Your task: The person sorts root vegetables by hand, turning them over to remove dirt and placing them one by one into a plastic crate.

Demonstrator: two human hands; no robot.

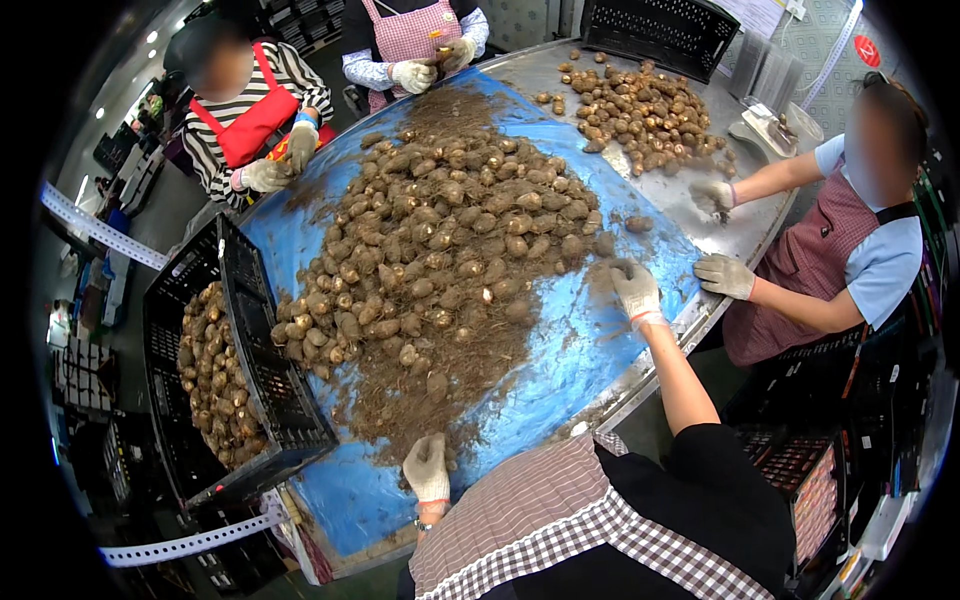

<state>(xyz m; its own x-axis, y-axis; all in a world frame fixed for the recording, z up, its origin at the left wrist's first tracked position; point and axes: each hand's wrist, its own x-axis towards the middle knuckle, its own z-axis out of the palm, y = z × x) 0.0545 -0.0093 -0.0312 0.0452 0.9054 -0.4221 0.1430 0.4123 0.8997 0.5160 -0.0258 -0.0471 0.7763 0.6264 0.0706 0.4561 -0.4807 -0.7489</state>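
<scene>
A big heap of small, soil-covered taro roots covers the middle of a blue plastic sheet. Loose dirt and root fibres spread from its near side. My left hand, in a pale work glove, is low over the sheet by the near edge of this dirt. Its fingers are curled, and what they hold, if anything, is hidden. Further right, my gloved right hand reaches to the heap's right end with fingers extended, beside a few stray roots and a blurred patch of dirt.
A black crate of taro stands tilted at the left. Cleaner roots lie on the metal table, near another black crate and a scale. Three gloved co-workers surround the table; one's hand is close to my right hand.
</scene>
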